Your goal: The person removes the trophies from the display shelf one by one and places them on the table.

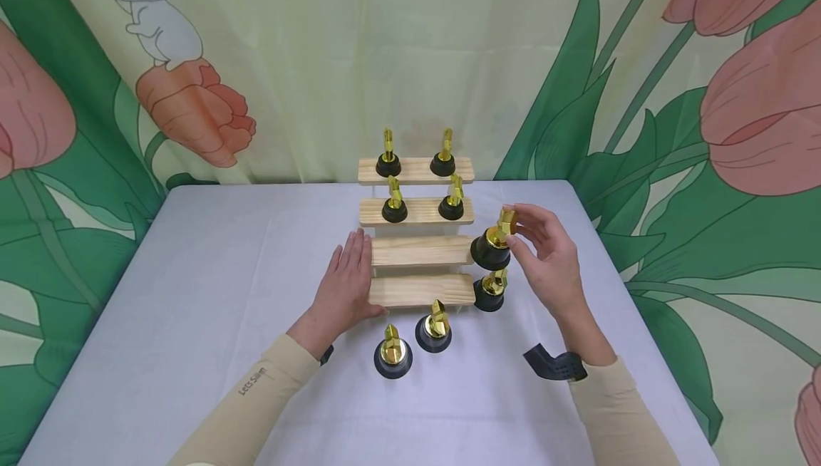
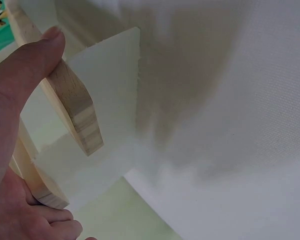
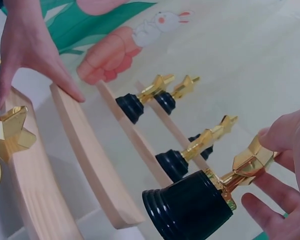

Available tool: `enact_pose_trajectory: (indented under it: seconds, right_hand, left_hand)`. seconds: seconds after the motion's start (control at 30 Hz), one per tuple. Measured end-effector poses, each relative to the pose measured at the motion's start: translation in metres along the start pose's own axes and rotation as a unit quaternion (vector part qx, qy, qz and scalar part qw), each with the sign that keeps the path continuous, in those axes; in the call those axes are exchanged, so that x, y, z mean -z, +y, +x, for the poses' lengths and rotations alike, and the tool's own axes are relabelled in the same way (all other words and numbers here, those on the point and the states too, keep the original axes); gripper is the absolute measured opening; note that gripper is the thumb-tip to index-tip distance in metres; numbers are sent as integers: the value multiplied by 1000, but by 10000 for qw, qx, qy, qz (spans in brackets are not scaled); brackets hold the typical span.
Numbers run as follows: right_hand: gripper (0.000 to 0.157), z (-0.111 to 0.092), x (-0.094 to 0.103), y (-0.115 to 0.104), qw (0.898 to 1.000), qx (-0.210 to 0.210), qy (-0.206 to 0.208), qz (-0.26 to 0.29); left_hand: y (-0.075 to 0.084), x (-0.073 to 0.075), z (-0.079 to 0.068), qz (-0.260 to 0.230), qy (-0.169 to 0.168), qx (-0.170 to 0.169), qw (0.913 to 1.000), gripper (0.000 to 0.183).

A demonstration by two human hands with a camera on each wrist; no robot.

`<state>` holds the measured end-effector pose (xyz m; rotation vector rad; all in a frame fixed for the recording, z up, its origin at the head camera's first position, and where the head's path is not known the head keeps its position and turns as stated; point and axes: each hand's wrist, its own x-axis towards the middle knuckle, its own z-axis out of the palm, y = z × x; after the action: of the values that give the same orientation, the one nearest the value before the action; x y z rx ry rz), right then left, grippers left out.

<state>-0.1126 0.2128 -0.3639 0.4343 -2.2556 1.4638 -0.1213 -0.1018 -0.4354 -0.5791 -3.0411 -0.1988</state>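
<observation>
Judging by the pose, busy with setting a trophy on the third board down. Held right of the frame's centre, just beside that board's right end. Pinched by its golden star between thumb and fingertips of the right hand, with the black base underneath and slightly tilted. At centre left, see the left hand with fingers extended and grasping nothing, set against the left ends of the lower boards.

To do it well, bring the base level, carry it inward above the wood, then lower straight down until flat. Best to leave room for a neighbour, matching the pairs above. Mind the standing trophy close by the right end of the lowest board: easy to knock with a low swing. Brace lightly at left, without pushing the rack sideways, and let go only once steady.

No box or cup to be seen; look instead to the boards. Near upper centre, find two upright trophies on the top board and two on the second board. At lower centre, on the tablecloth, find two front trophies, also upright.
</observation>
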Motion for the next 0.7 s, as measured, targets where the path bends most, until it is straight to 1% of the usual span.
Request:
enact_pose_trajectory:
  seconds: [0.2,0.43,0.7]
  right_hand:
    - [48,-2,6,3,9999,-77,140,-44]
    - [47,-3,15,6,9994,-90,338,24]
    - [46,-6,22,8,9984,-322,471,-14]
  left_hand:
    - [0,0,1,25,-19,-4,10000,142]
    - [0,0,1,33,-87,14,10000,142]
    - [-1,-2,1,6,-29,10,10000,141]
